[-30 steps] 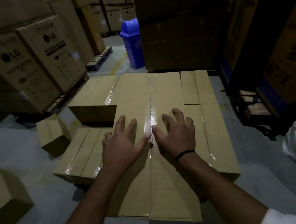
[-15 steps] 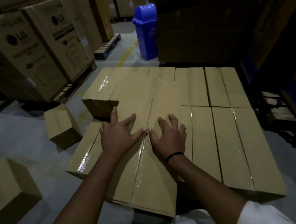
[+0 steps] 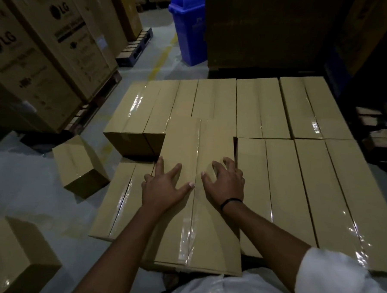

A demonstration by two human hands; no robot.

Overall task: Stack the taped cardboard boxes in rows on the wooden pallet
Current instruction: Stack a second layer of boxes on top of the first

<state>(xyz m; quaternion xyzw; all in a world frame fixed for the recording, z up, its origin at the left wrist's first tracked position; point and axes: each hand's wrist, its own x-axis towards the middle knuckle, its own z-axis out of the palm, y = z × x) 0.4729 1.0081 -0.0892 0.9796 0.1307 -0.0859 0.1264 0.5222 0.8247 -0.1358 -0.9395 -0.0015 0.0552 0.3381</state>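
Both hands are down on the long taped box (image 3: 208,236), which lies lengthwise in the middle of the stack. Its near end juts a little past the near edge of the stack, towards the person. The left hand (image 3: 163,189) lies flat on the lid with fingers spread wide, and its thumb reaches to the glossy tape seam (image 3: 192,215) down the centre. The right hand (image 3: 225,185), a dark wristband (image 3: 230,201) at its wrist, is on the other side of the seam. Its fingers are arched, the tips pressing the cardboard near the box's right edge, and nothing is pinched or gripped. To the right, two more long boxes (image 3: 309,192) sit side by side along the near edge, and a far row of boxes (image 3: 216,98) runs across the back. At the near left corner a lower box (image 3: 120,200) sits a step below, and a taller box (image 3: 133,118) stands behind it at the far left. The pallet is hidden under all the cardboard. Off the stack, a loose box (image 3: 79,162) sits tilted on the grey floor, with another box (image 3: 14,255) nearer. A blue bin (image 3: 189,27) and big LG cartons (image 3: 47,55) stand beyond.
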